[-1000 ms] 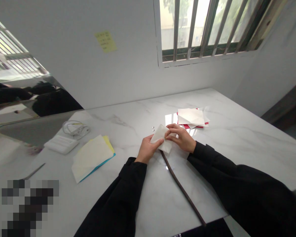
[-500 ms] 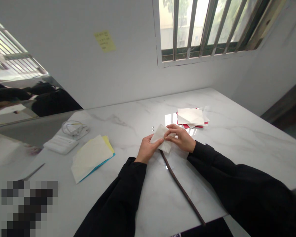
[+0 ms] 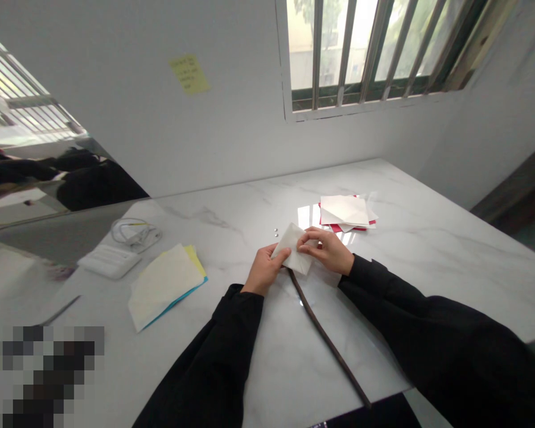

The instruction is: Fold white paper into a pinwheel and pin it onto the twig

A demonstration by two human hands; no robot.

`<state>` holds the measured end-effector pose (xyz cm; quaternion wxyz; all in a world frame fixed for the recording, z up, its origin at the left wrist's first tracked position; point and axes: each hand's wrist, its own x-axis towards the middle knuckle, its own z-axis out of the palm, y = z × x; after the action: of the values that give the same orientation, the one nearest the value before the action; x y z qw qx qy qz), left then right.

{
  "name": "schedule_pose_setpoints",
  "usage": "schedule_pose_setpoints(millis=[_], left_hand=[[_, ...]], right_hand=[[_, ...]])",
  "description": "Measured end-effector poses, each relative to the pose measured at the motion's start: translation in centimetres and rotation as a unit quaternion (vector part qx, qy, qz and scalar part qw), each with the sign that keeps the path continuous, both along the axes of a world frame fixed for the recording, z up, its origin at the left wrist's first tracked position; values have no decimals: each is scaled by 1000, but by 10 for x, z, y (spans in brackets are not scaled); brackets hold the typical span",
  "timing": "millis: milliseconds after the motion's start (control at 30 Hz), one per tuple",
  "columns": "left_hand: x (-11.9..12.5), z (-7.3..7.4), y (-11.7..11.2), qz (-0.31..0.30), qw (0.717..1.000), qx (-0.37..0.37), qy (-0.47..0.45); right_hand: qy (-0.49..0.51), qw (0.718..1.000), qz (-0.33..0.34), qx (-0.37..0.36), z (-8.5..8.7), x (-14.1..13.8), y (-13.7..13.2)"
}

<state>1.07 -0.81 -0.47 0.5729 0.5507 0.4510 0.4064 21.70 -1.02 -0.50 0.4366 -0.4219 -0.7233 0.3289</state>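
Left fingers: left hand (image 3: 265, 270), thumb and fingers together, pinching the lower left edge of the folded white paper (image 3: 292, 249).
Right fingers: right hand (image 3: 327, 251), fingertips together on the paper's right corner, clamped with the thumb; exact finger contact is partly hidden.
Paper position: held between both hands, just above the table, not lying flat.
Paper axis: long axis runs away from the person, slightly tilted; one corner points toward the window wall, the other down toward the cord.
Under hands: brown cord (image 3: 323, 339) runs from beneath the paper diagonally to the near table edge.
Sleeves: black sleeves (image 3: 428, 339) on both forearms.
Near paper: two small metal beads (image 3: 276, 230) just beyond the left hand.
Right side: white sheets on red paper (image 3: 344, 211), beyond the right hand.
Left side: cream, yellow and blue paper stack (image 3: 163, 288); white pad (image 3: 109, 261); white cable (image 3: 134, 233).
Surface: white marble table (image 3: 419, 261).
Room: mirror (image 3: 62, 178) at left; yellow sticky note (image 3: 189, 74) on wall; barred window (image 3: 361, 53) above.
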Motion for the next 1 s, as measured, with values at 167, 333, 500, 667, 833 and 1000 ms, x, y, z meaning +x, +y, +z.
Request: schedule_pose_setpoints(millis=[167, 333, 500, 667, 833, 1000], left_hand=[[0, 1, 0, -14, 999, -16, -32], [0, 0, 1, -7, 999, -14, -41], [-1, 0, 1, -4, 999, -14, -34], [-2, 0, 1, -1, 1000, -7, -25], [-3, 1, 1, -7, 1000, 2, -20], [-3, 3, -1, -12, 1000, 6, -6]], right_hand=[[9, 1000, 15, -1, 2, 2, 1], [19, 1000, 19, -8, 4, 3, 1], [-3, 1000, 18, -2, 4, 4, 0], [-29, 999, 14, 15, 3, 4, 1], [-38, 999, 20, 26, 3, 5, 2], [-47, 998, 27, 34, 3, 5, 1]])
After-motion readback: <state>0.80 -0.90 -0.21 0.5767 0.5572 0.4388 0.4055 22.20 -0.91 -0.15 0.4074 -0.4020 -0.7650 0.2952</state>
